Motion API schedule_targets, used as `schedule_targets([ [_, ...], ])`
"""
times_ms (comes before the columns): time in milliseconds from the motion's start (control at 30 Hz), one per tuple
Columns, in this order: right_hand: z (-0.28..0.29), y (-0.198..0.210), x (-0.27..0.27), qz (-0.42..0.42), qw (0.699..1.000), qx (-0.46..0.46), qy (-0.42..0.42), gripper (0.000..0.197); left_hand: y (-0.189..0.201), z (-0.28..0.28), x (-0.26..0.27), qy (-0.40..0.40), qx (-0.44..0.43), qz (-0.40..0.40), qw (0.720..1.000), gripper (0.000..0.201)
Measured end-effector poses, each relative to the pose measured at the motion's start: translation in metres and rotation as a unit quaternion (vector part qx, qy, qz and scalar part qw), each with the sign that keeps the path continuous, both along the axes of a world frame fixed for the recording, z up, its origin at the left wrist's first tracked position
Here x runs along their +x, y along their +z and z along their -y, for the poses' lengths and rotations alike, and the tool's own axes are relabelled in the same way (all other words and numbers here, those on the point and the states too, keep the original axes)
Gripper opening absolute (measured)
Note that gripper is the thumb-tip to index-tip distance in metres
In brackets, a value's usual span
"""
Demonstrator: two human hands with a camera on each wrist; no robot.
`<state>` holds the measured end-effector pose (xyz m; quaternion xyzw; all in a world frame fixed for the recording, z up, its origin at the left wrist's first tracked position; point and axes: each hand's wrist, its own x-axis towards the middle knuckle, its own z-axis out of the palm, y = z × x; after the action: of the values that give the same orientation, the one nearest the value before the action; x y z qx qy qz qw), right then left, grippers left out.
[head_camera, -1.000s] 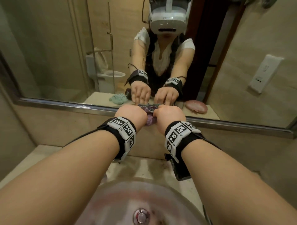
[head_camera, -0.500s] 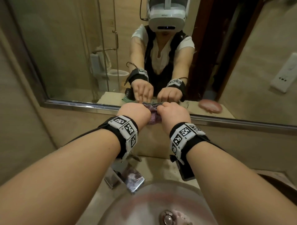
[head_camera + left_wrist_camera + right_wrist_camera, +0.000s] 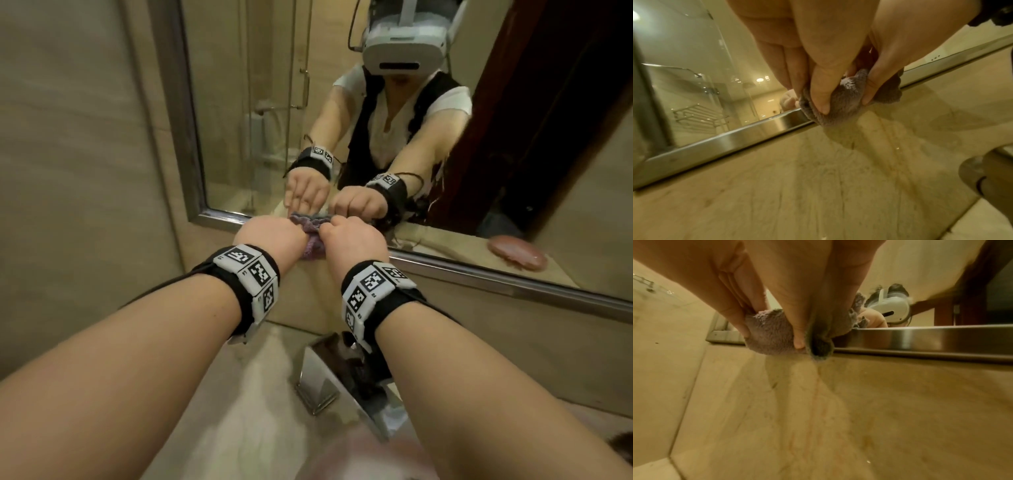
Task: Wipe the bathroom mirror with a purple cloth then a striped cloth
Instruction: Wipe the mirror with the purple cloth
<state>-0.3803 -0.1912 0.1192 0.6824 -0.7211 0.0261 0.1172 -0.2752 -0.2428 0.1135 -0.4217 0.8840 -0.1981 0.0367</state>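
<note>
Both my hands hold a bunched purple cloth (image 3: 310, 240) against the mirror's (image 3: 274, 102) lower steel frame (image 3: 479, 270), near its bottom left corner. My left hand (image 3: 270, 236) grips the cloth's left part and my right hand (image 3: 352, 240) its right part, knuckles close together. In the left wrist view my left hand (image 3: 813, 99) pinches the purple cloth (image 3: 842, 105) over the frame (image 3: 735, 138). From the right wrist, my right hand (image 3: 771, 335) pinches the fluffy cloth (image 3: 766, 344) between thumb and finger at the frame (image 3: 920, 337). No striped cloth is in view.
A chrome faucet (image 3: 318, 377) stands on the marble counter (image 3: 239, 394) below my wrists, with the glass basin (image 3: 359, 459) at the bottom edge. A beige tiled wall (image 3: 68, 171) closes the left side. A pink dish (image 3: 517, 255) shows reflected in the mirror at right.
Both hands have slid the purple cloth left along the mirror's lower edge, so the mirror's left frame and the side wall are now close. The grip is unchanged.
</note>
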Motion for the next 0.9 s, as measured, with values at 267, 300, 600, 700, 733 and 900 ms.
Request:
schedule_targets([
  [267, 0.034, 0.0, 0.047, -0.002, 0.999, -0.006, 0.04, 0.03, -0.003, 0.032, 0.05, 0.019, -0.012, -0.014, 1.0, 0.037],
  [300, 0.038, 0.001, 0.053, -0.001, 0.999, -0.007, 0.044, 0.03, -0.003, 0.035, 0.056, 0.019, -0.015, -0.011, 1.0, 0.037],
  [600, 0.066, 0.001, 0.098, -0.003, 0.998, -0.002, 0.069, 0.031, -0.004, 0.061, 0.1, 0.031, 0.023, 0.028, 0.999, 0.043],
  [700, 0.072, 0.001, 0.107, -0.001, 0.997, 0.001, 0.074, 0.031, -0.003, 0.058, 0.105, 0.024, 0.016, 0.061, 0.998, 0.047],
  [733, 0.074, 0.0, 0.109, -0.001, 0.997, -0.005, 0.076, 0.03, -0.003, 0.056, 0.107, 0.025, 0.015, 0.059, 0.998, 0.047],
  [900, 0.073, -0.002, 0.112, 0.016, 0.997, -0.018, 0.072, 0.028, -0.009, 0.037, 0.118, 0.033, 0.039, -0.033, 0.998, 0.053],
])
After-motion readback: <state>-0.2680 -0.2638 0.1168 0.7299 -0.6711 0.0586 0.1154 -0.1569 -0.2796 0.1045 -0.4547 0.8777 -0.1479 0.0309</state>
